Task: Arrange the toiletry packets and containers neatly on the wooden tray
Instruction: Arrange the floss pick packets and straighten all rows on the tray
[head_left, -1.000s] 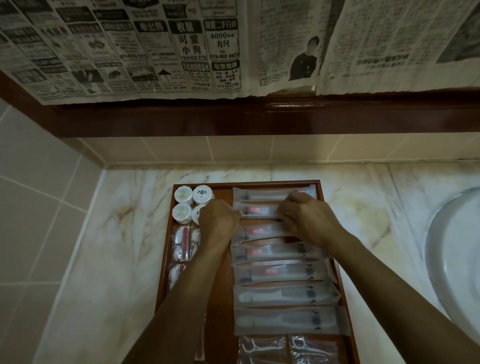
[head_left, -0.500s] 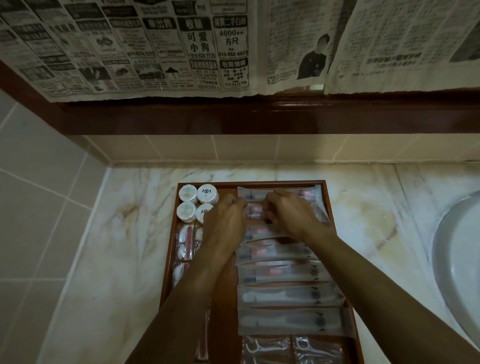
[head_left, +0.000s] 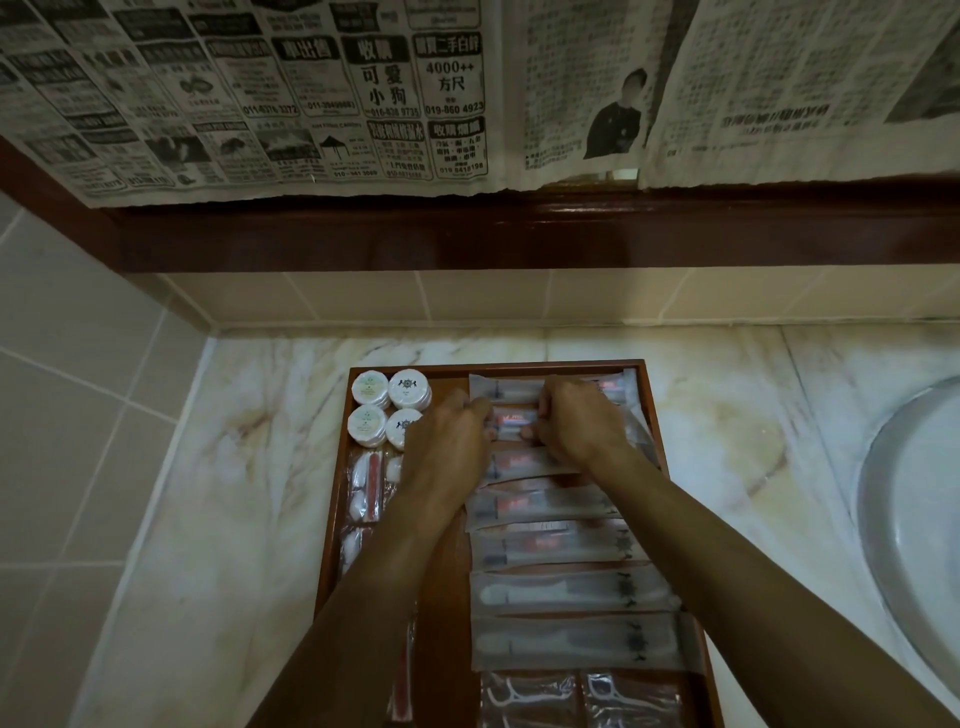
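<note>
Pinching the second toothbrush packet (head_left: 511, 422) near the wooden tray's (head_left: 655, 415) far edge, left hand (head_left: 447, 447) and right hand (head_left: 576, 421) hold opposite ends; its long axis runs across the tray, between both hands

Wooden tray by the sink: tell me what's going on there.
A person is tidying toiletries on the wooden tray. Both hands, left hand and right hand, hold a clear toothbrush packet near the far end of a column of similar packets. Four round white containers sit grouped in the far-left corner.
</note>
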